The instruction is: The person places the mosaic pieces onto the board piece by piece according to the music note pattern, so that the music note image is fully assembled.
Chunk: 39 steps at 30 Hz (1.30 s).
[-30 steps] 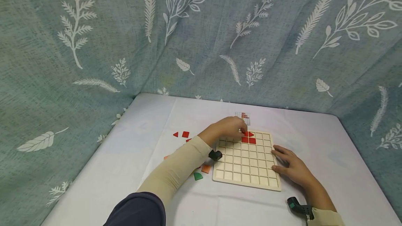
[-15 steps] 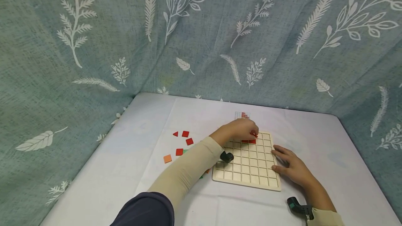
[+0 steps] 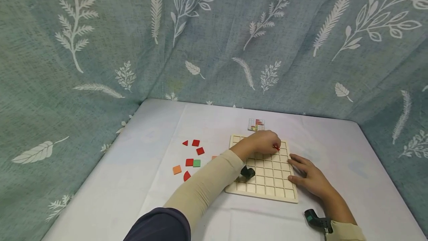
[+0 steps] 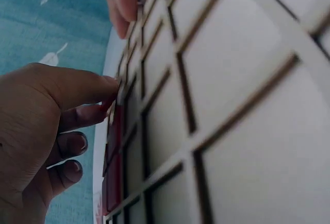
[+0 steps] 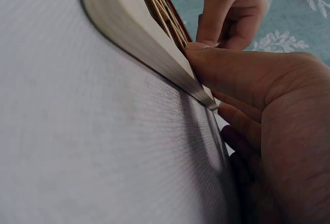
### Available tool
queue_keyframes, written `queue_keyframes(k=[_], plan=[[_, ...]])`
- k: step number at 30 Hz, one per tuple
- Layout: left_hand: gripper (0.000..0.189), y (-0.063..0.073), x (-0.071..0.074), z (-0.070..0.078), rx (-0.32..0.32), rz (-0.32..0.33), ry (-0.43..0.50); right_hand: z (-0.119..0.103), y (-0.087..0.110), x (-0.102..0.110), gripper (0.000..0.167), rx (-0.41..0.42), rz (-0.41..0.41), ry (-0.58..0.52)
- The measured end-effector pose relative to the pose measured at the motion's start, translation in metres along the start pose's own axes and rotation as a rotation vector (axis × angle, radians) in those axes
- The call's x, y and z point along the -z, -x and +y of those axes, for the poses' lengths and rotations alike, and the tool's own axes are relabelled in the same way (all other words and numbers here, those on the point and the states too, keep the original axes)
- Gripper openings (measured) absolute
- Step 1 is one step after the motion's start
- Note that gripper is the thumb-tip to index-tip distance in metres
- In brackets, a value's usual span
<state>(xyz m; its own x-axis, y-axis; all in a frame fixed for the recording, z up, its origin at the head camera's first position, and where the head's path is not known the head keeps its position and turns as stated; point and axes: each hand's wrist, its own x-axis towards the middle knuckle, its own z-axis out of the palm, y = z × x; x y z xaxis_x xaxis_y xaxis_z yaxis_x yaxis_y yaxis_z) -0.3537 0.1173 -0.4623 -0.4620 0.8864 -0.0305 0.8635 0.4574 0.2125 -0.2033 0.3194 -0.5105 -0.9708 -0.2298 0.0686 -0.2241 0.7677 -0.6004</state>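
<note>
A pale gridded board (image 3: pixel 267 181) lies on the table. Over its upper right part, my left hand (image 3: pixel 266 142) pinches a small red piece (image 3: pixel 276 147) between thumb and index finger. The piece's full shape is hidden by the fingers. In the left wrist view, the pinched red piece (image 4: pixel 107 103) is close to the board's surface, near red tiles (image 4: pixel 112 175) lying in its cells. My right hand (image 3: pixel 307 176) rests against the board's right edge. The right wrist view has its thumb (image 5: pixel 227 72) on the rim and the other fingers lower, partly hidden.
Left of the board lie loose red squares (image 3: pixel 200 151), a red triangle (image 3: pixel 185 143), a red quarter circle (image 3: pixel 186 176), a green square (image 3: pixel 196 163) and an orange square (image 3: pixel 177 169). Behind the board is a small pattern card (image 3: pixel 256 124). A leaf-patterned cloth (image 3: pixel 214 47) hangs behind the table.
My left hand has moved rightward across the board's upper part, now showing a pinched red piece. More of the pattern card and loose pieces show. My right hand has stayed at the edge.
</note>
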Motion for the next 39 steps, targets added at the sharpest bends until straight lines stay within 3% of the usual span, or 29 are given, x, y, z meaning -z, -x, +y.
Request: queue_keyframes(k=[11,20,39], plan=[[0.012,0.0019,-0.0052,0.0044,0.059,-0.003,-0.066,-0.0004,-0.0010,-0.0009,0.073,-0.015,0.000,0.009],[0.015,0.0058,-0.0039,0.0039,0.036,-0.006,-0.110,0.0001,-0.0015,0.0010,0.073,-0.016,0.003,0.018],[0.015,0.0097,0.0002,0.0082,0.049,-0.003,-0.220,-0.0004,-0.0021,0.0013,0.072,-0.026,-0.003,0.005]])
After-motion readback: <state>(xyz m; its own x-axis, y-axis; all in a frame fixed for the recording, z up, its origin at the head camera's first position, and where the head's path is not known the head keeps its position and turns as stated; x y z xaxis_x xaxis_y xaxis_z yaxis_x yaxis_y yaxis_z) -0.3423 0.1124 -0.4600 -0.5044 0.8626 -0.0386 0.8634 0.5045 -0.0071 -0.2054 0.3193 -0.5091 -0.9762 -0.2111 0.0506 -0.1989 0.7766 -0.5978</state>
